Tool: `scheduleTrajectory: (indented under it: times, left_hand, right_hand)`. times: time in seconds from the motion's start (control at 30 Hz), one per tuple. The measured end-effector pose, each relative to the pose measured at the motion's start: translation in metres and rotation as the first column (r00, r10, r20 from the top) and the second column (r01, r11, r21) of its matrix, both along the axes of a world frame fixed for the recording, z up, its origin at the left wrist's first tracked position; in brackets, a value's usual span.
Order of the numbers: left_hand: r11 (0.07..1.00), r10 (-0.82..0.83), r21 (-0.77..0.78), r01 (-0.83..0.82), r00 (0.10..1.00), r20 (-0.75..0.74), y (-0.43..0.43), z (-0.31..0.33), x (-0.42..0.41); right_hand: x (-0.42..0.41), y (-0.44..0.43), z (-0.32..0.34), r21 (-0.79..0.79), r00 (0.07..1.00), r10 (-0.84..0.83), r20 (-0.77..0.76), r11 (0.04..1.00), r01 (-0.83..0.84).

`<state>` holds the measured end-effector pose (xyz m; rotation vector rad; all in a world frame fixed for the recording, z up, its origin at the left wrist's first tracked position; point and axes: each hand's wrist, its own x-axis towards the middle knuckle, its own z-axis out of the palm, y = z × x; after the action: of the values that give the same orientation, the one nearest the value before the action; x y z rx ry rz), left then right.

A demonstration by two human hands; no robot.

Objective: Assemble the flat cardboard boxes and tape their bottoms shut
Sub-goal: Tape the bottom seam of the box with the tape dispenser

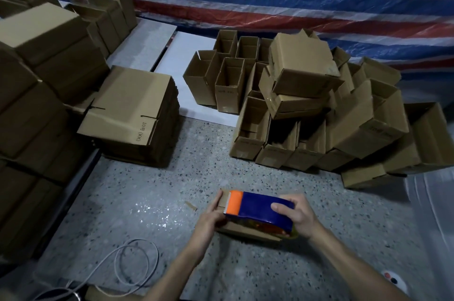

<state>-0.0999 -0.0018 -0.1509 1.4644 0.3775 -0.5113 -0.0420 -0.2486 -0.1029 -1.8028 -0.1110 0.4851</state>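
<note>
Cardboard, plain brown, forms the one small box on the speckled floor, left hand fingers curled round its end, right hand gripping one blue-and-orange dispenser on top; one flat stack and one assembled pile lie beyond.

A small brown cardboard box lies on the speckled floor under a blue-and-orange tape dispenser laid along its top, a stack of flat boxes to the left and a jumbled pile of assembled boxes behind.
</note>
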Motion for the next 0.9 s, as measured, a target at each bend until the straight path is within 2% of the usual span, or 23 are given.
scheduleTrajectory:
  times: [0.07,0.13,0.27,0.43,0.57,0.7,0.9]
  left_hand:
    - [0.981,0.122,-0.138,-0.137,0.986,-0.113,0.004,0.005,0.006]
    - [0.971,0.140,-0.178,-0.158,0.984,-0.110,0.009,0.007,0.010]
    - [0.994,0.043,-0.103,-0.043,0.999,-0.007,0.012,0.007,0.015]
    - [0.998,0.063,-0.018,-0.063,0.998,0.016,0.014,0.009,0.022]
    - [0.991,0.056,0.119,-0.058,0.998,0.024,0.013,0.010,0.028]
    - [0.974,0.098,0.205,-0.099,0.995,0.014,0.012,0.015,0.035]
    - [0.960,0.165,0.234,-0.156,0.986,-0.020,0.009,0.012,0.037]
  right_hand:
    - [0.000,-0.001,-0.001,0.006,1.000,0.013,-0.004,1.000,-0.013]
    - [0.000,-0.001,-0.002,0.005,1.000,0.018,0.001,1.000,-0.018]
    - [0.002,-0.002,-0.003,0.000,1.000,0.021,-0.009,1.000,-0.021]
    - [-0.001,-0.002,-0.002,-0.001,1.000,0.006,-0.010,1.000,-0.006]
    - [-0.002,-0.001,-0.001,-0.036,1.000,0.007,-0.005,0.999,-0.007]
    - [0.001,0.007,0.010,-0.096,0.997,0.073,-0.010,0.993,-0.074]
    - [0.008,0.008,0.027,-0.140,0.987,0.155,-0.041,0.977,-0.159]
